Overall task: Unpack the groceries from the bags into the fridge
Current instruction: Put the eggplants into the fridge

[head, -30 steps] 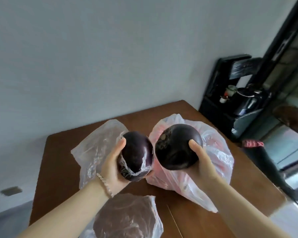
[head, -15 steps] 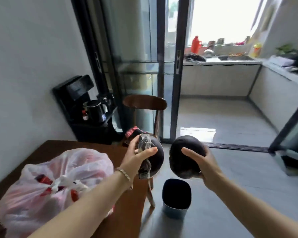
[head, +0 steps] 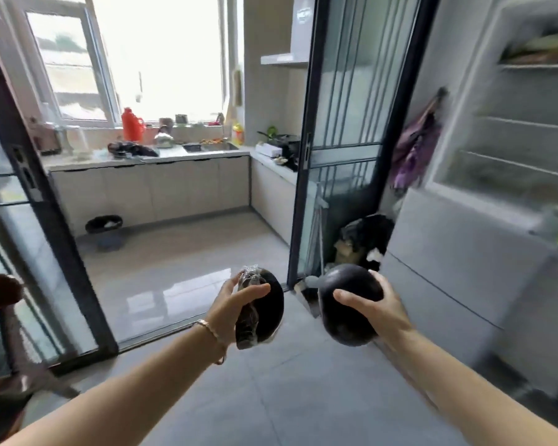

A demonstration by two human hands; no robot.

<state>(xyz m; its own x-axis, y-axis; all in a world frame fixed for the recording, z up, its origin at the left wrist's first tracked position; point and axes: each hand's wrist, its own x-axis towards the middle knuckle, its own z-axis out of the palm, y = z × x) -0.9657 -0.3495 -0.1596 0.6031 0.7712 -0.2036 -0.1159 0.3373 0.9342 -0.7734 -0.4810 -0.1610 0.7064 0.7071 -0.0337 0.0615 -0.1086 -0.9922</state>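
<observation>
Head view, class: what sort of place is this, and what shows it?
Probably a home kitchen area: a counter with a sink under a window, and an open fridge on the right.

You have no text, number or brand here that you can read. The white panel (head: 303,17) high beside the glass door (head: 345,123) bears a small dark mark, too blurred to make out. The red jug (head: 132,125) and yellow bottle (head: 237,134) on the kitchen counter (head: 174,157) are too small to show you any label. The fridge (head: 448,268) is smeared by motion.
</observation>
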